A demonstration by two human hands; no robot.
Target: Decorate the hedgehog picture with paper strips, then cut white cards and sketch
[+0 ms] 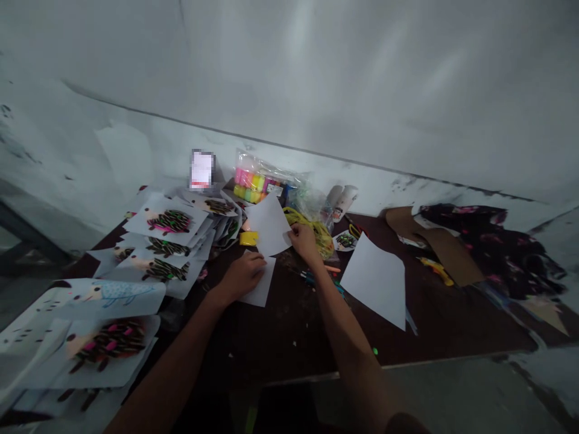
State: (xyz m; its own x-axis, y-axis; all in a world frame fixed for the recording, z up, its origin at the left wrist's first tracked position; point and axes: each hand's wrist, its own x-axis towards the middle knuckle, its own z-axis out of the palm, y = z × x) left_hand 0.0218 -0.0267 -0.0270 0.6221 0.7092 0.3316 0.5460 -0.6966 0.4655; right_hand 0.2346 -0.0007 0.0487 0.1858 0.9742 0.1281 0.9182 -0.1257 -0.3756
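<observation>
My left hand (pixel 242 276) lies on a small white paper (pixel 262 292) on the dark table, fingers resting over its top edge. My right hand (pixel 304 242) pinches the right edge of a raised white sheet of paper (pixel 268 224), just beyond the left hand. A yellow piece (pixel 248 239) sits left of that sheet. Behind the right hand is a clear bag with yellow-green strips (pixel 323 240). Another blank white sheet (pixel 377 280) lies to the right of my right forearm.
Stacked hedgehog pictures (pixel 167 223) cover the left side, with more sheets (pixel 108 349) nearer me. A pack of coloured clay tubs (pixel 253 181) and a phone-like screen (pixel 202 170) stand by the wall. At right are brown cardboard (pixel 452 253), a yellow cutter (pixel 436 271) and dark floral cloth (pixel 497 247).
</observation>
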